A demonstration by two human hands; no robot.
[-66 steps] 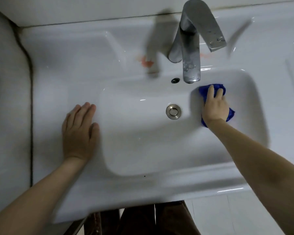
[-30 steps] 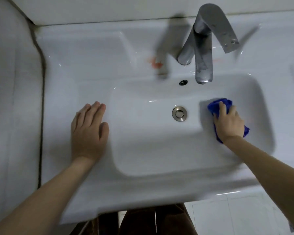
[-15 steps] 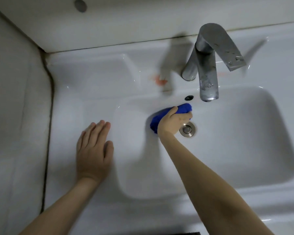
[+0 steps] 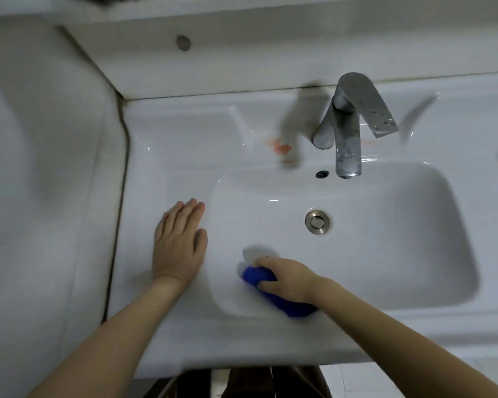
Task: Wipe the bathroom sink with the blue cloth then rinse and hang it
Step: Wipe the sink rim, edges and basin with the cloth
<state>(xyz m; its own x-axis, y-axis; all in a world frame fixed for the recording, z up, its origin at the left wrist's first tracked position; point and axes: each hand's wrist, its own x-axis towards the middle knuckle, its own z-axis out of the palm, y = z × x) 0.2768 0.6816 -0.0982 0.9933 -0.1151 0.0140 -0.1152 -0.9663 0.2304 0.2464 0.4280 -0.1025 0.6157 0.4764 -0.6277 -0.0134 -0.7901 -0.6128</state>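
The white bathroom sink (image 4: pixel 400 254) fills the middle of the head view, with a metal drain (image 4: pixel 317 222) in its bowl. My right hand (image 4: pixel 289 278) presses the bunched blue cloth (image 4: pixel 259 275) against the near left corner of the bowl. Most of the cloth is under the hand, with blue showing at the fingertips and below the palm. My left hand (image 4: pixel 179 247) lies flat, fingers together, on the sink deck just left of the bowl. No water runs from the chrome tap (image 4: pixel 347 133).
An overflow hole (image 4: pixel 321 174) sits on the back wall of the bowl under the spout. An orange stain (image 4: pixel 281 147) marks the deck left of the tap. A white wall (image 4: pixel 41 168) borders the sink at left, and a ledge (image 4: pixel 242 58) runs behind it.
My right hand has swept the cloth from the right side of the bowl, past the drain, to the near left corner. My left hand has stayed flat on the deck. The view has tilted upward.
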